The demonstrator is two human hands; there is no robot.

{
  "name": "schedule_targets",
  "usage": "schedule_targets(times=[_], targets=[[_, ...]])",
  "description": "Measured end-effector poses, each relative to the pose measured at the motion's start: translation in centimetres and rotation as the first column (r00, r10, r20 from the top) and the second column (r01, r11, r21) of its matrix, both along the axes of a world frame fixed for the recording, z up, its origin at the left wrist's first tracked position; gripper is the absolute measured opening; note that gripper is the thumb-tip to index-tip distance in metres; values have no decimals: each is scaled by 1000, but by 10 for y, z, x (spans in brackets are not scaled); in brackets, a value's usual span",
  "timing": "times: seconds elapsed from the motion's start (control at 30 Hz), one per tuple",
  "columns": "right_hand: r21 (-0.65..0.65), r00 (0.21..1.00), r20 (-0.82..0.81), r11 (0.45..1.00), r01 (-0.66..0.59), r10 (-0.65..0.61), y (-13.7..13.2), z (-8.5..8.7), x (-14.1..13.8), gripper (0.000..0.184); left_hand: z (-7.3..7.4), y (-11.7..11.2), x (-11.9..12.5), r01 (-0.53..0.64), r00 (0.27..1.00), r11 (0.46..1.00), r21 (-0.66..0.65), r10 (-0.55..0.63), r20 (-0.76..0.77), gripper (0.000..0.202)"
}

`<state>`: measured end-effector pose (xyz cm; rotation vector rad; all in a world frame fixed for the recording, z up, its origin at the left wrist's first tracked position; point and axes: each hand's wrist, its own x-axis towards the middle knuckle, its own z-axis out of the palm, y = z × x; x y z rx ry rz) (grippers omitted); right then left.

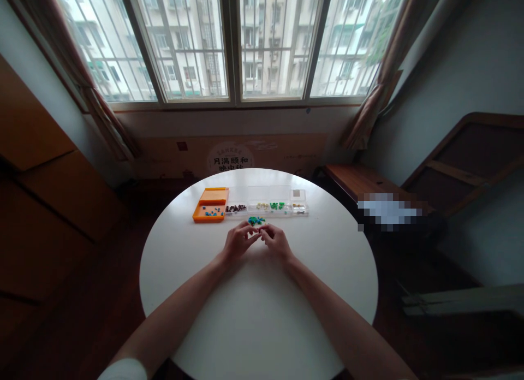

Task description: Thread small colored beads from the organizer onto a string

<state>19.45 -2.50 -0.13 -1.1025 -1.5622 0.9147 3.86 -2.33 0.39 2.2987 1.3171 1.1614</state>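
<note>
My left hand (pixel 237 241) and my right hand (pixel 277 241) meet fingertip to fingertip just above the white round table. Both are closed in a pinch around something small and dark between the fingertips, too small to make out. Just beyond my fingers lies a little pile of blue and green small pieces (pixel 256 220), perhaps toy bricks. Behind it stands an open clear compartment box (pixel 280 191), its compartments holding dark brown pieces (pixel 236 208), cream pieces (pixel 262 206) and green pieces (pixel 277 205). To its left, an open orange case (pixel 209 219) holds scattered blue pieces (pixel 213 211).
The white round table (pixel 262 314) stands before a barred window (pixel 233 47). A printed cardboard panel (pixel 164 153) leans below the sill. On the right is a wooden bench (pixel 347 180) with a pixelated patch over it. Brown cabinets (pixel 49 205) line the left side.
</note>
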Motion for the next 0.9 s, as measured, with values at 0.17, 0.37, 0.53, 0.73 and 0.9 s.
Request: schedule_targets(times=[0.17,0.37,0.53,0.73,0.9], targets=[[-3,1000,-9,1000,0,0,0,-1,1,22,-2,1,0,10,1000,1000,3,-10,22,20],[2,1000,-5,1000,-2,2,-1,0,0,24,-1,1,-1,38,999,999,21,-38,15,22],[0,1000,10,1000,-6,6,-1,2,0,25,-1,1,-2,64,998,998,26,-64,15,20],[-8,1000,-1,1000,-2,2,-1,2,-1,25,0,0,-2,65,998,998,23,-66,23,21],[5,1000,8,1000,-4,4,0,1,-2,26,1,-2,-3,43,999,999,26,-44,11,21]])
